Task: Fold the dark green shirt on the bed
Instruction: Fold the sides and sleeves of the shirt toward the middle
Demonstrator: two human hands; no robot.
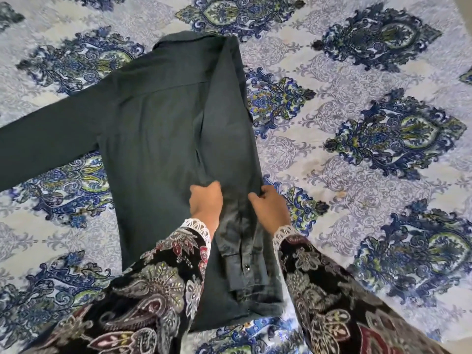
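The dark green shirt (158, 129) lies flat, back up, on the patterned bedspread (370, 175), its collar (184, 37) at the far end and its hem nearest the person. Judging by how it lies, the fold is roughly half done: the panel to the right of the collar is already turned in over the back, with its sleeve laid lengthwise down that panel so the buttoned cuff (245, 272) ends near the hem. The other sleeve (46, 146), to the left of the collar, is spread straight out over the bedspread, so that side and the final crosswise folds appear to remain. Both hands rest on the folded panel, well below the collar. The left hand (206, 200) presses on the inner edge with fingers curled, seemingly pinching cloth. The right hand (270, 205) curls over the outer folded edge, lightly closed on it
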